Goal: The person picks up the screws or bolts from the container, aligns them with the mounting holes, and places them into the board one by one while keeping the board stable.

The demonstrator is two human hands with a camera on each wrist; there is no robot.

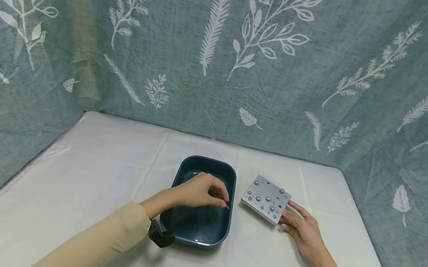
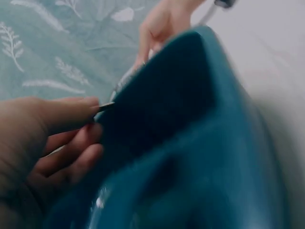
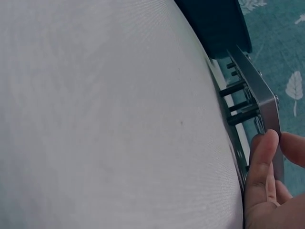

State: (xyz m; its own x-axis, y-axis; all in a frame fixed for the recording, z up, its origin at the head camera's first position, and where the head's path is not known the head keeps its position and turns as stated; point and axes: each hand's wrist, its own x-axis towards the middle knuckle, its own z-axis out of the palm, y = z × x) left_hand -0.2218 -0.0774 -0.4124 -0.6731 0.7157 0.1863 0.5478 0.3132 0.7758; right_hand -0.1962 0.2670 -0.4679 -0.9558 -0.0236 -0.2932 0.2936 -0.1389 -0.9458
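Observation:
My left hand (image 1: 205, 191) is over the blue bin (image 1: 228, 228), pinching a small thin metal piece (image 2: 106, 106) between thumb and fingers. In the head view that piece pokes out past the fingertips near the bin's right wall. To the right, my right hand (image 1: 305, 232) grips a silver metal plate (image 1: 262, 189) by its near right corner. Several screw heads dot the plate's top face. Seen from the right wrist, dark screw shanks (image 3: 243, 115) stick out from its underside, and the thumb and fingers (image 3: 265, 157) hold its edge.
A white cloth (image 1: 116, 174) covers the table under the bin and plate. Behind and at both sides hangs a green curtain (image 1: 178, 96) with white leaf prints. A dark wrist camera (image 1: 160, 235) on the left wrist overlaps the bin's near left corner.

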